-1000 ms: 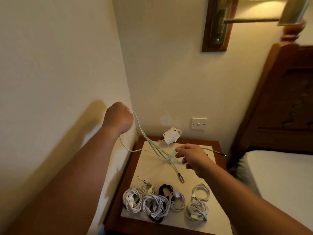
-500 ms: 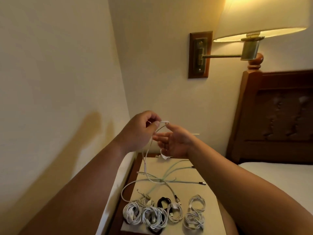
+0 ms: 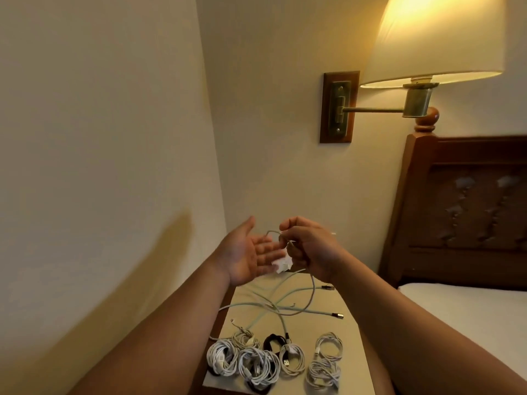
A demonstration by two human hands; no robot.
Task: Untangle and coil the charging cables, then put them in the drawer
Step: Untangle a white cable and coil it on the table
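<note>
Lampshade (image 3: 433,38) cut at top, prob. adapter (image 3: 281,265) half hidden

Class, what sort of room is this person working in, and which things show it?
Probably a bedroom, perhaps a hotel's: a carved wooden headboard beside a white mattress, a wall-mounted swing-arm lamp, and a bedside table.

White coiled cables (image 3: 258,366), one black coil (image 3: 271,339), pale green loose cable (image 3: 319,311), cream lampshade (image 3: 436,38), dark brown headboard (image 3: 470,209)
</note>
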